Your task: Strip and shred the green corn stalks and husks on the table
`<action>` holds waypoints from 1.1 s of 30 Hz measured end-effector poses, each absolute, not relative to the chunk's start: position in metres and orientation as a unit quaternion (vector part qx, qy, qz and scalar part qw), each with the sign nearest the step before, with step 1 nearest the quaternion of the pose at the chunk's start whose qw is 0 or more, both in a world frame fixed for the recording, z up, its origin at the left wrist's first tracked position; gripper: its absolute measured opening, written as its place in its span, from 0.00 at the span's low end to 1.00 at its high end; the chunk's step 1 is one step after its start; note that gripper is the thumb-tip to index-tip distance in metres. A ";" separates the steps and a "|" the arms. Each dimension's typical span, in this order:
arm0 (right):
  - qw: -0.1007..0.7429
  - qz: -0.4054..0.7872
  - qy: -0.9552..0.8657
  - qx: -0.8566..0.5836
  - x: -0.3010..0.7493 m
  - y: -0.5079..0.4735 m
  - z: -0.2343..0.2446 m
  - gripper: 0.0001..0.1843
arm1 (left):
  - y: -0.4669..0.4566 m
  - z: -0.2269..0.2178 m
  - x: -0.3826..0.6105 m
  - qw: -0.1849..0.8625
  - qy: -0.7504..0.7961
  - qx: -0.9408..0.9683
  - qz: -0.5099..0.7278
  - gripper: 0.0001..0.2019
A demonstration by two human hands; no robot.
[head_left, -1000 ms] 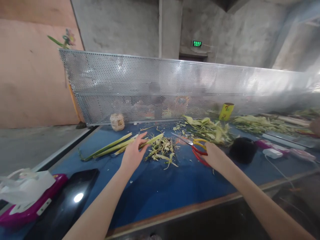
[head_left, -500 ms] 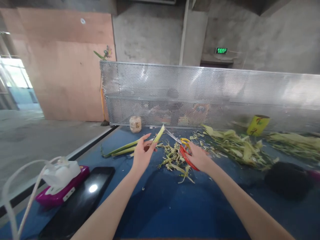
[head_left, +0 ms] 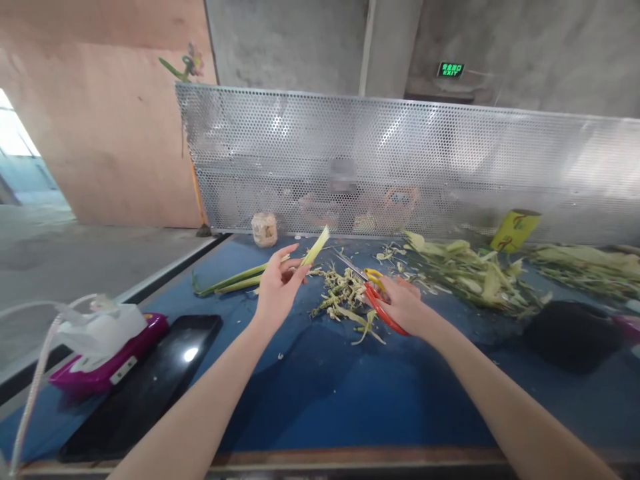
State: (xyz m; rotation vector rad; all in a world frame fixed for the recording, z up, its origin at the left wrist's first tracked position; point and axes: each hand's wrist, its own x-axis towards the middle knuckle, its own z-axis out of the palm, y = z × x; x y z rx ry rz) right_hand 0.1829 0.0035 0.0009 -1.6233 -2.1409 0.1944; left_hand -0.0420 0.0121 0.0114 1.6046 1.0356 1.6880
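Observation:
In the head view, my left hand [head_left: 280, 280] pinches a slim, pale green piece of corn husk [head_left: 316, 247], its whitish tip pointing up and away from me. My right hand [head_left: 397, 303] grips scissors with red and yellow handles [head_left: 383, 308]. The blades point up and left, a short way right of the husk tip and apart from it. Beneath and between my hands lies a heap of small green and cream trimmings [head_left: 343, 293]. Long green stalks [head_left: 233, 283] rest on the blue table left of my left hand.
A larger pile of husks [head_left: 467, 273] and a yellow-green tube [head_left: 515, 230] are at the right. A twine roll [head_left: 264, 230] stands before the perforated metal screen [head_left: 300, 153]. A black tablet [head_left: 150, 380] and purple power strip [head_left: 110, 363] lie at the left; a dark object [head_left: 573, 337] sits right.
The scissors have drawn away from the husk tip, to the right and down. My left hand still holds the husk. The view has tilted downward, showing the table's near edge.

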 end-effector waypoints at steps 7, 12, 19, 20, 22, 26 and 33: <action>0.210 0.060 -0.788 -0.576 0.184 0.000 0.002 0.17 | 0.007 0.010 -0.040 0.257 0.401 0.678 0.559 0.21; 0.187 0.081 -0.774 -0.600 0.181 -0.005 0.011 0.18 | 0.007 0.011 -0.040 0.248 0.410 0.674 0.563 0.21; 0.182 0.124 -0.765 -0.605 0.181 -0.009 0.015 0.20 | 0.007 0.009 -0.040 0.249 0.412 0.677 0.556 0.21; 0.181 0.130 -0.769 -0.600 0.182 -0.008 0.014 0.21 | 0.007 0.009 -0.040 0.248 0.413 0.678 0.555 0.21; 0.178 0.134 -0.772 -0.595 0.182 -0.007 0.012 0.22 | 0.006 0.011 -0.040 0.245 0.416 0.679 0.553 0.21; 0.173 0.112 -0.769 -0.605 0.182 -0.007 0.012 0.22 | 0.005 0.012 -0.041 0.245 0.419 0.677 0.553 0.20; 0.173 0.086 -0.775 -0.602 0.181 -0.010 0.013 0.23 | 0.006 0.011 -0.040 0.248 0.409 0.674 0.563 0.20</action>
